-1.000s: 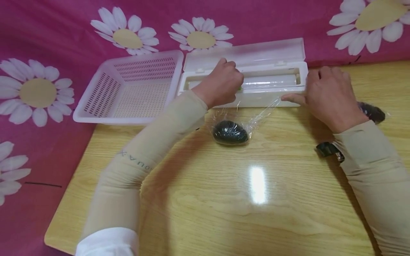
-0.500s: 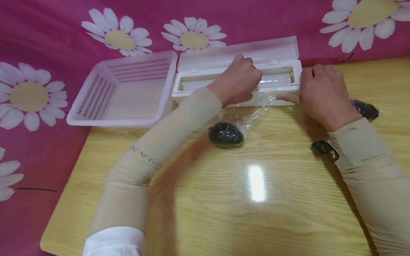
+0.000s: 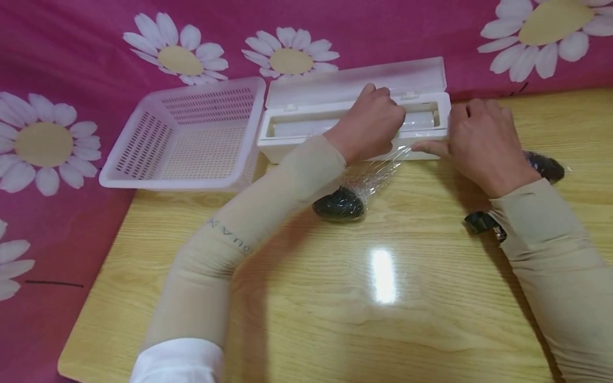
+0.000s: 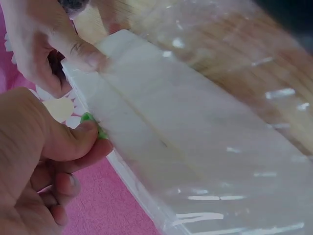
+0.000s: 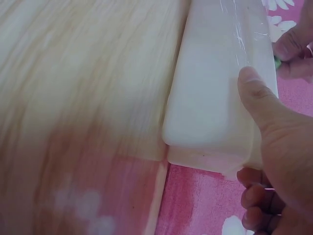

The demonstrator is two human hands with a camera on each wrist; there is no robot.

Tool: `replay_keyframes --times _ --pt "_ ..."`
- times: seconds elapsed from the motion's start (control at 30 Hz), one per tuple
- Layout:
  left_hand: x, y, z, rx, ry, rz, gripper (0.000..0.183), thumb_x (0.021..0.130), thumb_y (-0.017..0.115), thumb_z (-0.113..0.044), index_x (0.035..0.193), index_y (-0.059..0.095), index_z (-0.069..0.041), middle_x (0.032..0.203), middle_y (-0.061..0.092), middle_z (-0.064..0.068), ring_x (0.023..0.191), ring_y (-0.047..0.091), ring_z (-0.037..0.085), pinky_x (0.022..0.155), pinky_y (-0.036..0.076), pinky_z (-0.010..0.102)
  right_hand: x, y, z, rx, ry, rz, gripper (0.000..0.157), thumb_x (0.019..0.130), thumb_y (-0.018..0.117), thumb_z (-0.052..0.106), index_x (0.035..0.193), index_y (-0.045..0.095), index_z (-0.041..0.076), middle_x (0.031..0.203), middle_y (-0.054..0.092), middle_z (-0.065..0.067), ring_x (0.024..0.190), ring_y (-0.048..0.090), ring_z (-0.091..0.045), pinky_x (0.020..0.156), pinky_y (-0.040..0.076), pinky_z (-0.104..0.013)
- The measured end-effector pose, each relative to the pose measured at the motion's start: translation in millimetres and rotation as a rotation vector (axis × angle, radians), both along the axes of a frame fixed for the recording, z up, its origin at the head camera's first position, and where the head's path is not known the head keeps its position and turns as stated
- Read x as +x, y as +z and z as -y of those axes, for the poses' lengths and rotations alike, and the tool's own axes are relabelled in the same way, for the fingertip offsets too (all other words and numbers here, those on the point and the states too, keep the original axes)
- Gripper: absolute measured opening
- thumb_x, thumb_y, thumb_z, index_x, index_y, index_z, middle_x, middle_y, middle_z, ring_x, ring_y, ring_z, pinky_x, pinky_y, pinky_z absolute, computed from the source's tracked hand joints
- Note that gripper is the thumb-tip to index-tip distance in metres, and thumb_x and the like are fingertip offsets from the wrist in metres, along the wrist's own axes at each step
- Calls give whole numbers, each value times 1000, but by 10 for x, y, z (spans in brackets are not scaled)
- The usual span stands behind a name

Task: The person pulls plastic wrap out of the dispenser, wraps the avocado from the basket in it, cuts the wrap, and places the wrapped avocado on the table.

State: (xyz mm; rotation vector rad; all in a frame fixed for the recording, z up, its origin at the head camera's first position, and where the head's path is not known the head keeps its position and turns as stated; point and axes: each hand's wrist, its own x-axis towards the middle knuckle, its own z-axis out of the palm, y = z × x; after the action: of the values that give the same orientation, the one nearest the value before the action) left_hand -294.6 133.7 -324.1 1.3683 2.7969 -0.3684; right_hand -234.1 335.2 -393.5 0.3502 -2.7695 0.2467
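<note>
A white cling film dispenser (image 3: 282,151) lies at the table's back, its lid (image 3: 407,77) raised and a film roll (image 3: 301,127) inside. My left hand (image 3: 371,125) is over its front edge; in the left wrist view, thumb and forefinger pinch a small green slider (image 4: 87,117) on that edge. My right hand (image 3: 488,146) grips the dispenser's right end, thumb pressed on the film-covered front. Cling film (image 3: 380,173) stretches from the dispenser to a dark oval object (image 3: 338,205) wrapped in it on the table. My left forearm partly covers the dispenser.
A white slotted plastic basket (image 3: 167,185) stands left of the dispenser. Beyond my right wrist lies a second dark film-wrapped object (image 3: 546,166). A pink flowered cloth (image 3: 373,26) hangs behind the wooden table (image 3: 325,298).
My left hand has slid rightward along the dispenser's front edge, closer to my right hand. My right hand keeps its hold on the end. The view has shifted slightly.
</note>
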Motion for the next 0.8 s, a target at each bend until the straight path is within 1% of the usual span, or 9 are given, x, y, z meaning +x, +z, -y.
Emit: replay_keyframes --times 0.13,0.23,0.3,0.37,0.47,0.6,0.67,0.73,0.8 --pt "20 -1 -62 7 6 -16 13 93 60 -16 94 73 -16 100 78 0 101 63 26 92 40 38 -1 -10 -18 -5 -6 -3 86 86 69 69 87 54 -16 78 52 -28 72 43 -40 60 33 -49" --pt "41 -13 -114 13 22 -21 12 93 62 -19 96 74 -17 102 78 -1 104 62 25 93 41 38 -7 -3 -12 -5 -11 6 88 85 70 69 88 55 -17 79 53 -30 73 46 -43 63 37 -53" --pt "71 -29 -163 17 26 -24 15 96 66 -31 98 75 -19 104 78 -2 105 61 23 94 40 37 -9 0 17 -4 -16 22 84 85 73 65 87 54 -16 80 53 -30 74 48 -44 65 39 -56" --pt "104 -49 -234 38 21 -26 19 97 67 -35 101 75 -19 104 78 -2 105 61 23 93 39 36 -5 1 37 -8 -20 34 78 86 77 59 88 55 -16 82 55 -32 77 50 -47 66 40 -57" --pt "160 -78 -345 71 9 -21 35 95 69 -53 102 76 -20 105 78 -3 103 60 21 90 37 34 9 -8 64 -19 -17 55 66 87 82 44 92 55 -16 86 56 -34 82 52 -50 68 40 -59" --pt "205 -88 -500 95 -1 -27 26 95 67 -46 104 75 -24 106 79 -6 101 59 19 88 34 31 21 -6 47 -39 -15 70 45 91 75 24 94 57 -17 92 58 -37 90 54 -54 73 42 -64" --pt "212 -78 -570 95 -2 -39 18 97 59 -33 107 74 -26 107 79 -7 103 59 18 88 34 31 14 7 31 -46 -23 75 35 91 70 17 92 58 -16 94 58 -37 93 54 -54 77 43 -66" --pt "210 -73 -625 96 4 -41 24 96 52 -23 107 73 -28 108 78 -8 104 60 18 87 32 31 9 11 4 -50 -27 64 30 91 66 14 87 58 -15 92 58 -36 91 54 -54 75 44 -66" --pt "202 -71 -660 98 17 -32 24 95 51 -21 104 72 -28 106 78 -9 102 59 17 83 29 30 7 8 -23 -52 -24 43 30 92 65 15 84 57 -13 91 57 -36 89 54 -54 74 43 -65"
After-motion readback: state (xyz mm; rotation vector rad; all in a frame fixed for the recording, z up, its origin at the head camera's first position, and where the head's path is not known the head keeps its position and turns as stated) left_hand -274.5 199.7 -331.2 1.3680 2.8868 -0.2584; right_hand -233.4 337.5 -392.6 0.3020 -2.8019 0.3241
